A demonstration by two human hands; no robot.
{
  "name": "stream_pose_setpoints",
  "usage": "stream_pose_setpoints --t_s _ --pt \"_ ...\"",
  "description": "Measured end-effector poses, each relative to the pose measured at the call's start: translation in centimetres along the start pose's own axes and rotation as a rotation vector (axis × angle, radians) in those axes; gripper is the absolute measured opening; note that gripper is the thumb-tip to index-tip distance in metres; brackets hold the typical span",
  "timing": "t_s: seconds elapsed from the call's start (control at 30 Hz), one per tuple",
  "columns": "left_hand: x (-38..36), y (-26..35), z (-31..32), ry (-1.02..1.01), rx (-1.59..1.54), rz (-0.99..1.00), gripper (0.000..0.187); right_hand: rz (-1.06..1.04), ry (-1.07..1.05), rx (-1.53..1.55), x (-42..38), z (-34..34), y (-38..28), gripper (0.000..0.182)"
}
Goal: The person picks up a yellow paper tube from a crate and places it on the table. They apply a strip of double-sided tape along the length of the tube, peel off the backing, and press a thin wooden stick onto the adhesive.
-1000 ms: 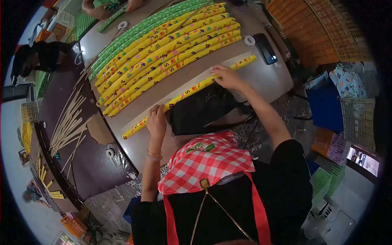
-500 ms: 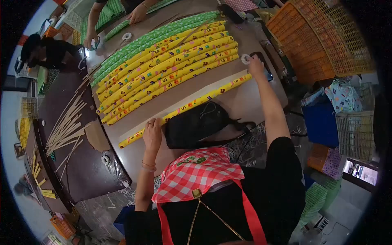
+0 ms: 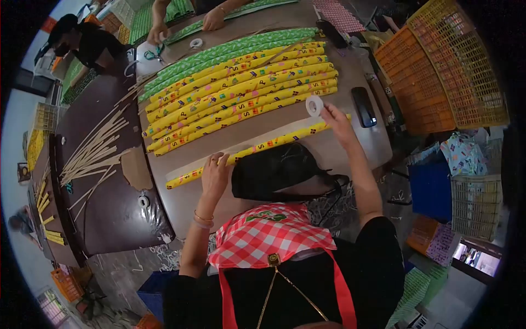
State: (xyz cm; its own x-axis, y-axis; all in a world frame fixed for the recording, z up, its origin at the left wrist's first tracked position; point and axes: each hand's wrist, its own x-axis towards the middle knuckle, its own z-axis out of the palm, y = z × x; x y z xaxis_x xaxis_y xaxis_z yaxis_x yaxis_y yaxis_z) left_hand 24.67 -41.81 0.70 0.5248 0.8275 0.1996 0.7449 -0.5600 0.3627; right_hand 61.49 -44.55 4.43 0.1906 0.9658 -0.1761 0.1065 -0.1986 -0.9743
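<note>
My right hand (image 3: 339,123) pinches a roll of white tape (image 3: 314,106) above the far right end of a single yellow patterned wrapping paper roll (image 3: 268,147). My left hand (image 3: 215,172) is curled over that paper roll nearer its left end, with the fingertips on the paper. A pale strip of paper edge shows along the roll's far side. Close to its near side lies a black pouch (image 3: 274,172). Beyond it are several finished yellow rolls (image 3: 241,93) and green rolls (image 3: 230,55), laid side by side.
A black phone (image 3: 363,107) lies near the table's right edge. Thin wooden strips (image 3: 98,148) and a cardboard piece (image 3: 136,169) are on the dark table at left. Across the table, a co-worker's hands (image 3: 213,19) handle a green roll. Orange crates (image 3: 416,71) stand at right.
My right hand has lifted the tape roll off the table beside the phone and brought it left and nearer, over the paper roll. My left hand stays at the paper roll.
</note>
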Motion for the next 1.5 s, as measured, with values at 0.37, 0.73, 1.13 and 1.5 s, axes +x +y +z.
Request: stream_pose_setpoints --t_s 0.37,0.73,1.13,1.5 --pt "3.2 8.6 -3.7 0.32 -0.702 -0.183 0.021 -0.454 -0.354 -0.241 -3.7 11.4 -5.2 0.026" --pt "-1.2 5.5 -2.9 0.4 -0.51 -0.428 0.013 -0.337 -0.501 -0.213 -3.0 18.0 -1.6 0.022" --pt "-8.3 2.2 -8.5 -0.049 -1.129 -0.793 0.018 0.256 -1.019 0.218 -8.0 21.1 -1.5 0.041" --pt "-11.7 1.3 -10.6 0.046 -0.995 -0.861 0.018 -0.186 -0.998 0.065 -4.9 21.1 -1.6 0.02"
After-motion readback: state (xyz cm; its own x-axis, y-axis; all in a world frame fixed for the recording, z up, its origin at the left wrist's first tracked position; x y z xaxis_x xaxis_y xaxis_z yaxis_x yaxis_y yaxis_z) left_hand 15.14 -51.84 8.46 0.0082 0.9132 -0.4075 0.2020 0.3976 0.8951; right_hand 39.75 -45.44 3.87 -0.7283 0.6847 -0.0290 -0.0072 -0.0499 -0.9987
